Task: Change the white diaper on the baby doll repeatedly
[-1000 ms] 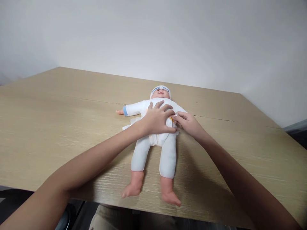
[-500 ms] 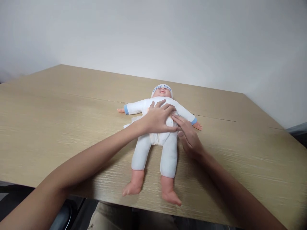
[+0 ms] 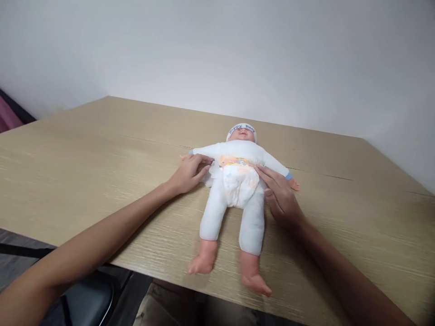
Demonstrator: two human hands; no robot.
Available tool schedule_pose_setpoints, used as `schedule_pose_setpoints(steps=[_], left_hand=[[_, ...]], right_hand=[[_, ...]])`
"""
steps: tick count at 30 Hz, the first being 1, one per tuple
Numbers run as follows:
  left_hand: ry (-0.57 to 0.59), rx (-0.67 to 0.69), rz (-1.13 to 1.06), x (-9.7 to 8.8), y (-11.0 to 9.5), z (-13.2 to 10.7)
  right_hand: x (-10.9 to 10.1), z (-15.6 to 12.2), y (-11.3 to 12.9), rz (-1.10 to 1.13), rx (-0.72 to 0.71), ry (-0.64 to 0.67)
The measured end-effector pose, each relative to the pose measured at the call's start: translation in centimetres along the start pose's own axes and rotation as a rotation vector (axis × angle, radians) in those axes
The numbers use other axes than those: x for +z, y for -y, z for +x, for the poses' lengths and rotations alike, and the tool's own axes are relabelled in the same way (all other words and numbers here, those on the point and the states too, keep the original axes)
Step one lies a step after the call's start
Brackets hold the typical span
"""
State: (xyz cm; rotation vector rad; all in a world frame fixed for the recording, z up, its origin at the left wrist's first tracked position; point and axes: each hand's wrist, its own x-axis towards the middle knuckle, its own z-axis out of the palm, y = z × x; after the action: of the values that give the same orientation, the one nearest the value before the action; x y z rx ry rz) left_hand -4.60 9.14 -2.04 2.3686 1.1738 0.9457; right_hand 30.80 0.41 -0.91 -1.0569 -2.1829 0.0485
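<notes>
A baby doll (image 3: pixel 217 217) in a white suit with blue cuffs lies face up, its feet toward me. Around its waist sits a white diaper (image 3: pixel 239 185) with an orange patterned band across the front. My left hand (image 3: pixel 190 174) is at the left side of the waist, its fingers bent and closed on the diaper's loose side flap; the fingertips partly hide it. On the right side, my right hand (image 3: pixel 280 194) rests with straight fingers against the diaper's edge, fingertips touching the end of the band.
The doll lies on a wooden table (image 3: pixel 136 131) with thin seams in its top. A pale wall (image 3: pixel 238 54) rises behind. Below the near edge are a dark chair (image 3: pixel 90 299) and my legs (image 3: pixel 163 308). Something purple (image 3: pixel 8 113) shows at the far left.
My left hand has moved off the doll's belly to the left side of the diaper, uncovering the orange band. My right hand stays at the right side. The view has shifted slightly left.
</notes>
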Motion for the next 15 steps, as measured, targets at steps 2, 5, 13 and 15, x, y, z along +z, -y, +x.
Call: schedule_pose_setpoints(steps=[2, 5, 13, 15], left_hand=[[-0.011, -0.016, 0.003, 0.3, -0.2, -0.1], [0.006, -0.049, 0.083, 0.7, -0.7, -0.3], [0.083, -0.169, 0.363, -0.1, 0.0, -1.5], [0.111, -0.197, 0.333, -0.4, 0.3, -1.4]], right_hand=[[0.0, 0.3, 0.3, -0.037, 0.012, -0.061], [-0.1, 1.7, 1.8, -0.108, 0.059, -0.161], [0.8, 9.6, 6.9, -0.192, -0.002, 0.148], [1.5, 10.9, 7.1, -0.209, 0.07, 0.229]])
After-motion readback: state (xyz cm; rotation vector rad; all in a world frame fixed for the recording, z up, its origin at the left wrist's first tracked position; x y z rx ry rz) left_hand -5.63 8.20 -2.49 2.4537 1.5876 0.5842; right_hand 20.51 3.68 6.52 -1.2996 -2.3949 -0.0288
